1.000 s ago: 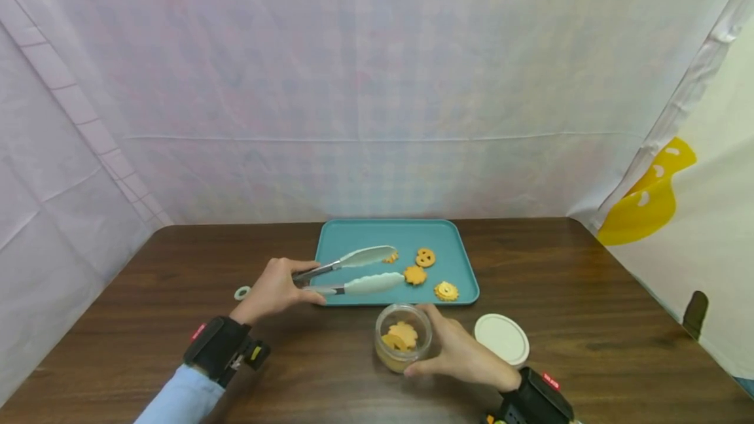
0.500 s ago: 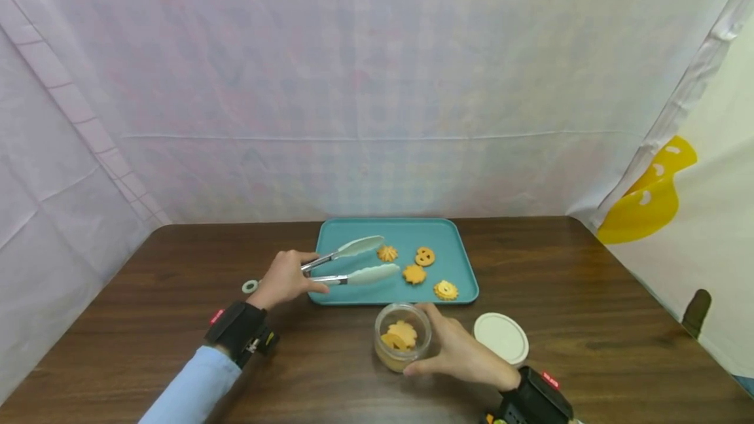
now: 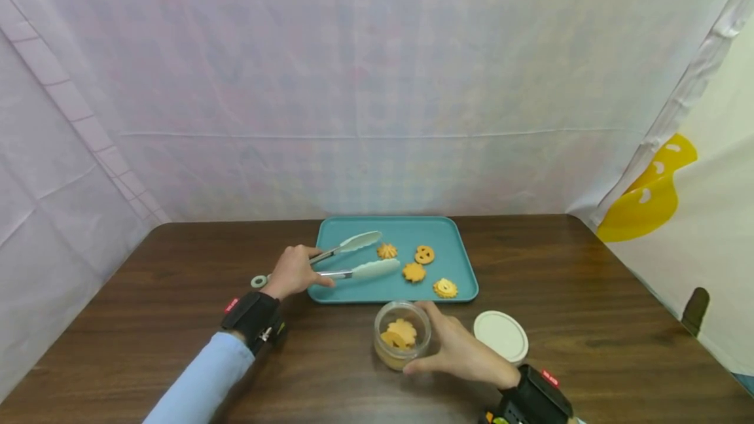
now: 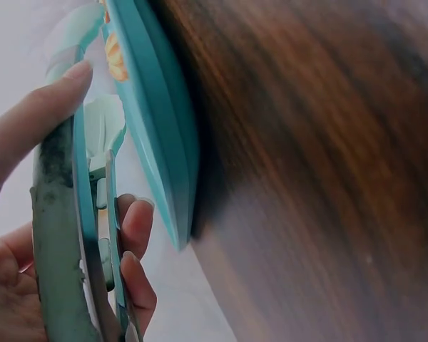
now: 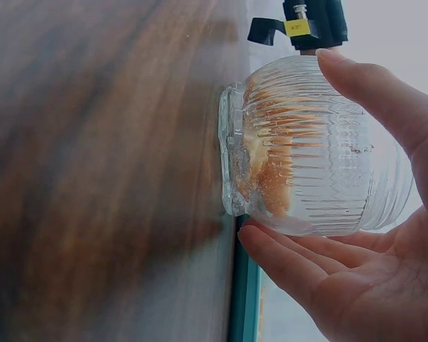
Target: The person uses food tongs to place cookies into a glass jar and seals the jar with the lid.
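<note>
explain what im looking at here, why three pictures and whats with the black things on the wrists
No robot here: a person works with two bare hands, each wearing a black wrist-mounted camera. The wide picture comes from a camera on the person's head, looking down at a brown table. The other two come from the wrist cameras, so they look sideways and very close.

The left hand grips tongs, whose tips are spread on either side of a ruffled cookie on a teal tray. Three more cookies lie on that tray. The left wrist view shows the fingers curled round the tong handles.

The right hand holds a ribbed glass jar that stands on the table with cookies inside; the right wrist view shows it close up. A white lid lies beside it.
</note>
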The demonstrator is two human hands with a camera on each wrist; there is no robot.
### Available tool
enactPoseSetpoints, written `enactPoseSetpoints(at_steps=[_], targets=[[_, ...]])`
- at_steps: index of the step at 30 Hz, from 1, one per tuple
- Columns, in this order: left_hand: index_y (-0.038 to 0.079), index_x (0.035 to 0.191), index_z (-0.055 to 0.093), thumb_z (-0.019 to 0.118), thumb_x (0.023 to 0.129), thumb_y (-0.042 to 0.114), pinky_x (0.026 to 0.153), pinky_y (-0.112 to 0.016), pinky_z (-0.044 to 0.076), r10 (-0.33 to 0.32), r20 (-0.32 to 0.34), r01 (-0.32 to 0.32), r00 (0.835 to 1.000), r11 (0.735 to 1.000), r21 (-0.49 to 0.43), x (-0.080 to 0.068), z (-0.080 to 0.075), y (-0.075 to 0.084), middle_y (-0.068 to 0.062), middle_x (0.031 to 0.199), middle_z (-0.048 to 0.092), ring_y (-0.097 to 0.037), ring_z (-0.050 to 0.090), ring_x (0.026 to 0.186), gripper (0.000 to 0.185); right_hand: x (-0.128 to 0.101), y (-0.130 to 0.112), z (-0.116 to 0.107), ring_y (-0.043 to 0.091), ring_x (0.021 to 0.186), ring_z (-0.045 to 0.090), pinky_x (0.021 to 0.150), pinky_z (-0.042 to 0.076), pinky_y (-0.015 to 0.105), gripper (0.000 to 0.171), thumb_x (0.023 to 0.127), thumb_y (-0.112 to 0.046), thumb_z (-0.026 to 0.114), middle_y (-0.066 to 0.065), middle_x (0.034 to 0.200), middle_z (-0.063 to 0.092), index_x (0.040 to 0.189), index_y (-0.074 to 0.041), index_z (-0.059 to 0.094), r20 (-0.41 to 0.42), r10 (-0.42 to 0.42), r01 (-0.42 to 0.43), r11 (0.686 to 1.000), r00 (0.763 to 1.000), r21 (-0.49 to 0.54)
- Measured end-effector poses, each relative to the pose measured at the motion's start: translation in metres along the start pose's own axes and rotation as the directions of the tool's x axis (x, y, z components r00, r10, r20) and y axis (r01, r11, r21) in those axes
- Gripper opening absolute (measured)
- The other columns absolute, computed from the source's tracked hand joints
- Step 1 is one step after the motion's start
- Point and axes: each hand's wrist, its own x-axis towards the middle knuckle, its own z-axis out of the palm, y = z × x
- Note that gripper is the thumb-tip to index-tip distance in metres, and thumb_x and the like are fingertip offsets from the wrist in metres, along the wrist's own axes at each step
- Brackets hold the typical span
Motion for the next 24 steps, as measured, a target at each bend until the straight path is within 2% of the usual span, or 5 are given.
enactPoseSetpoints(at_steps=[6,14,24], targets=[[-0.003,0.114,0.059,0.084,0.055,0.033,0.059,-0.027,0.039,-0.013,0.0,0.013,1.0,1.0,0.007,0.003,0.004,0.001,-0.019,0.095,0.065,-0.016,0.049,0.065,0.073,0.0,0.0,0.0,0.015,0.105,0.052,0.085,0.043,0.033,0.078,0.065,-0.044,0.075,-0.003,0.115,0.054,0.125,-0.013,0.037,-0.002,0.004,-0.004,1.0,1.0,-0.004],[-0.003,0.113,0.06,0.084,0.054,0.035,0.068,-0.034,0.047,-0.039,0.003,0.039,0.999,0.999,0.02,0.009,0.009,0.001,-0.019,0.103,0.063,-0.023,0.058,0.081,0.074,0.0,0.001,0.0,0.016,0.105,0.052,0.085,0.043,0.034,0.079,0.065,-0.046,0.074,-0.002,0.117,0.054,0.126,-0.013,0.036,0.003,0.012,-0.012,1.0,1.0,-0.016],[-0.003,0.112,0.061,0.085,0.053,0.034,0.062,-0.031,0.044,-0.069,0.019,0.069,0.997,0.997,0.031,0.014,0.011,0.004,-0.018,0.099,0.064,-0.017,0.05,0.07,0.074,0.0,0.0,0.0,0.016,0.106,0.052,0.085,0.043,0.034,0.079,0.065,-0.046,0.074,-0.002,0.117,0.053,0.126,-0.013,0.036,0.002,-0.001,0.001,1.0,1.0,-0.012]])
